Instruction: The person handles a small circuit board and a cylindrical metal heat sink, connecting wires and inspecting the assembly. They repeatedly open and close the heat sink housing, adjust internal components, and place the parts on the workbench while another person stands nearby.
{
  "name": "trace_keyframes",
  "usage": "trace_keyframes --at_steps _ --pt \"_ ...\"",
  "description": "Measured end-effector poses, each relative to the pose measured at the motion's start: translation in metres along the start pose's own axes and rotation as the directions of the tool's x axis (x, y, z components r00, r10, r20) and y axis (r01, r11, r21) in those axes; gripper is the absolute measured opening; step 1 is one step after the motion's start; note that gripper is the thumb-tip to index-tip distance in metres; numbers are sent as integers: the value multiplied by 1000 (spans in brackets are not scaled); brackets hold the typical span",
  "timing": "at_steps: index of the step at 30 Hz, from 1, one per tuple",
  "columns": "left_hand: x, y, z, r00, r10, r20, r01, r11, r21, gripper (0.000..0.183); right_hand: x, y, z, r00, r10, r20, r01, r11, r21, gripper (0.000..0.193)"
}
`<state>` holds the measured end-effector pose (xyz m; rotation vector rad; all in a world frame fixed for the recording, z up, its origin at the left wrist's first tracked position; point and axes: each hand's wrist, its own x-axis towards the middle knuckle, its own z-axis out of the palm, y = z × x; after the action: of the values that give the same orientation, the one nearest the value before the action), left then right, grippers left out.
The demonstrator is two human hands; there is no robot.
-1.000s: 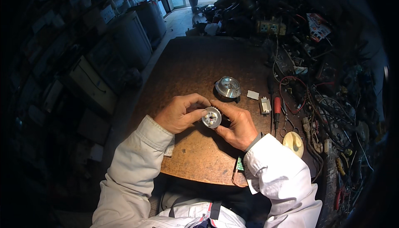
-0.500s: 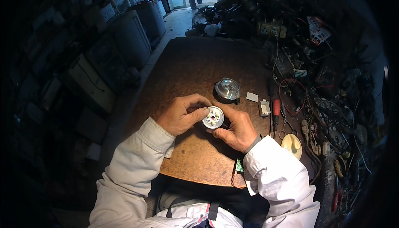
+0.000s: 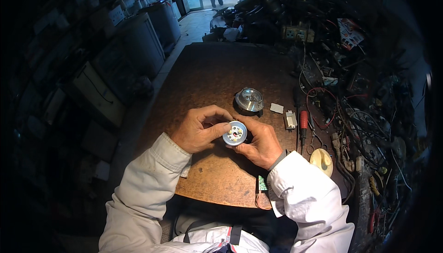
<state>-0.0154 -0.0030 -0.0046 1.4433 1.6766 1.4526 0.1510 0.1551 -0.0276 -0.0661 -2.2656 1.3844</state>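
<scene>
A small round LED lamp head (image 3: 235, 134) is held between both hands, its face tilted up toward me. It has a metallic rim around a white disc with yellow LEDs and a small red spot near the centre. My left hand (image 3: 199, 129) is closed on its left side, the thumb resting on the rim. From the right, my right hand (image 3: 260, 143) grips it, with the thumb under the lower rim and the fingers behind. Its back is mostly hidden by the fingers. Beyond the hands, a round housing with a clear cover (image 3: 250, 100) stands on the wooden table (image 3: 207, 73).
Right of the housing lie a white flat lid (image 3: 277, 108), a small white open box (image 3: 290, 120), a red-handled screwdriver (image 3: 303, 121), scissors (image 3: 318, 144) and a cream round piece (image 3: 321, 161). A green circuit board (image 3: 262, 183) is by my right cuff. Tangled cables (image 3: 369, 133) crowd the right side.
The lamp head's face has tilted slightly, and its rim now looks bluish. Both hands keep their hold. The whole scene has shifted a little left in view.
</scene>
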Motion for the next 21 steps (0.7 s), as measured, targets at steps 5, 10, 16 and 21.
trace_keyframes --at_steps 5,10,16,21 --pt "-1 -1 0 1000 10 -5 -10 1000 -2 30 0 1 1 1000 -6 -11 6 1000 -11 58" --pt "-1 -1 1 1000 2 -20 -3 1000 -23 28 1 2 2 999 -34 -21 33 999 -37 57" --pt "0 -2 1 1000 17 -19 -17 1000 -3 29 0 3 2 996 -75 -50 72 996 -59 55" --pt "0 -2 1 1000 14 -20 -14 1000 4 29 0 0 2 999 -28 -29 28 999 -20 55"
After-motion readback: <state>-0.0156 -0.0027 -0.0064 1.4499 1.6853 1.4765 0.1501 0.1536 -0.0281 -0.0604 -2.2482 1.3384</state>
